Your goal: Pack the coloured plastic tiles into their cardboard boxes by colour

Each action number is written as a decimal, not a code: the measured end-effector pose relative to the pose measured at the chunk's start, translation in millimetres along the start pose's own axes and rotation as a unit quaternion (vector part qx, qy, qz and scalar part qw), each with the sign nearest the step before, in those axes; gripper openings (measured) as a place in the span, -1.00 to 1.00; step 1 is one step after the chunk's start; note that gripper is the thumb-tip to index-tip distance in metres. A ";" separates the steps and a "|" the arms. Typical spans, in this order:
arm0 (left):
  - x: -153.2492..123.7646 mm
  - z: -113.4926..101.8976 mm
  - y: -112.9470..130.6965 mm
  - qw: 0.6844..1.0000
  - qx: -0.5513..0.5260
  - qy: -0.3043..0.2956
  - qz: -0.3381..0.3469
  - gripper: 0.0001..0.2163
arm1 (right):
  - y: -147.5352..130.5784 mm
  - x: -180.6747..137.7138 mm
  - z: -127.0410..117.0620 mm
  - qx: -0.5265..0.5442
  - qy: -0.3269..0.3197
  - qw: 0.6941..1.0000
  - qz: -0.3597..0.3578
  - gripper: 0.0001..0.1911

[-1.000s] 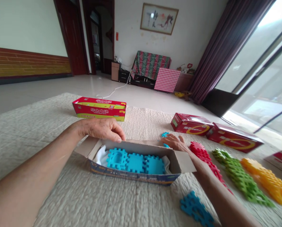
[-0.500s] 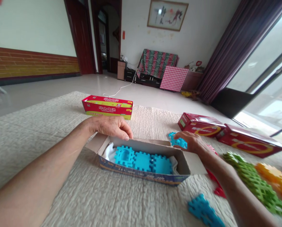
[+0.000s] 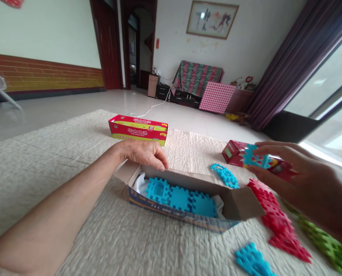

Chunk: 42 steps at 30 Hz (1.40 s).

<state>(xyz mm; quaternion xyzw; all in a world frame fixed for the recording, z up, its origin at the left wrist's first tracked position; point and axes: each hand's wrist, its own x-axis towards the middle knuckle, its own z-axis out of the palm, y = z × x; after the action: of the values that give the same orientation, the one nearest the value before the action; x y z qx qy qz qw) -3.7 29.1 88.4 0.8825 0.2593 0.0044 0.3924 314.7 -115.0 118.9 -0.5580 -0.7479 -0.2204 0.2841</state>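
An open cardboard box (image 3: 171, 216) stands in front of me, with blue interlocking plastic tiles (image 3: 179, 198) in a row inside and white cloth-like material at both ends. My left hand (image 3: 144, 153) is closed at the box's far rim, thumb and fingers gripping its edge. Off to the right, my right hand (image 3: 300, 172) is raised, pinching a blue plastic tile (image 3: 255, 157) between thumb and fingers. Below that hand, more blue tiles (image 3: 225, 175) lie on the mat, beside red tiles (image 3: 277, 214).
A red and yellow box (image 3: 139, 132) sits beyond my left hand. Behind my right hand is a dark red box (image 3: 234, 151), partly covered. Green tiles (image 3: 323, 237) lie at the right, and another blue piece (image 3: 254, 258) rests near the front. A pale textured mat (image 3: 84, 138) lies underneath.
My right hand has risen and moved right from beside the box, now holding a blue tile. My left hand stays at the rim. The view has turned slightly left.
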 end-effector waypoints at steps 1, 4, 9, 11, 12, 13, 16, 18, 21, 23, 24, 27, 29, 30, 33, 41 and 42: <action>0.0 -0.1 0.2 1.000 -0.002 -0.003 0.002 -0.78 | -13.1 -0.8 -2.6 0.021 0.007 1.000 -0.011 -0.71; -0.3 0.0 1.9 1.000 -0.014 -0.011 0.002 -0.78 | -62.0 -3.3 4.8 0.123 -0.063 0.988 -0.074 -0.76; -1.0 0.6 2.8 1.000 -0.014 -0.010 -0.007 -0.77 | -101.2 -8.4 39.6 0.224 -0.201 0.950 -0.080 -0.75; -0.9 0.5 1.7 1.000 -0.001 -0.003 -0.005 -0.77 | -98.9 -9.3 45.4 0.232 -0.211 0.948 -0.060 -0.74; -0.9 0.4 1.1 1.000 0.007 0.001 -0.003 -0.77 | -96.7 -9.4 46.3 0.234 -0.216 0.947 -0.053 -0.75; -0.8 0.3 0.7 1.000 0.013 0.004 -0.001 -0.77 | -94.9 -9.4 46.6 0.234 -0.219 0.946 -0.049 -0.75; -1.1 0.0 0.7 1.000 0.023 0.004 0.004 -0.78 | -93.7 -9.2 46.6 0.236 -0.219 0.946 -0.046 -0.77; -1.3 0.0 1.6 1.000 0.023 0.002 0.005 -0.78 | -95.6 -8.9 45.8 0.232 -0.211 0.948 -0.050 -0.75; -1.1 0.2 2.6 1.000 0.020 0.001 0.000 -0.77 | -94.8 -6.6 36.9 0.212 -0.184 0.958 -0.057 -0.75; -0.6 0.3 2.1 1.000 0.009 -0.003 -0.005 -0.77 | -86.3 -2.9 25.0 0.189 -0.136 0.971 -0.049 -0.80; -0.3 0.4 1.5 1.000 0.002 -0.007 -0.005 -0.77 | -78.9 -0.6 18.5 0.176 -0.104 0.978 -0.038 -0.82; 0.0 0.6 -0.2 1.000 -0.006 -0.011 -0.002 -0.76 | -45.6 5.7 4.4 0.123 -0.009 0.992 0.016 -0.86; -0.1 0.7 -0.4 1.000 0.005 -0.007 -0.006 -0.76 | -18.5 6.9 4.2 0.087 0.011 0.995 0.056 -0.86; -0.2 0.6 -0.2 1.000 0.010 -0.008 -0.012 -0.76 | -5.1 6.2 7.3 0.071 0.006 0.995 0.070 -0.86; -0.4 0.5 1.1 1.000 0.003 -0.020 -0.006 -0.77 | 28.1 -0.5 26.6 0.041 -0.041 0.994 0.093 -0.84; -0.2 1.0 3.1 1.000 0.006 -0.023 -0.020 -0.77 | 50.6 -20.0 94.6 0.033 -0.188 0.972 0.137 -0.71; -0.2 1.0 3.2 0.999 0.004 -0.024 -0.020 -0.77 | 51.1 -18.8 101.3 0.027 -0.195 0.970 0.142 -0.70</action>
<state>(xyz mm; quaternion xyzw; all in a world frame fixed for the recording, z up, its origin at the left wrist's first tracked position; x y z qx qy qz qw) -2.2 26.6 89.9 0.8784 0.2678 -0.0258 0.3950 349.6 -48.5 31.8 -0.6828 -0.7076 -0.0449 0.1761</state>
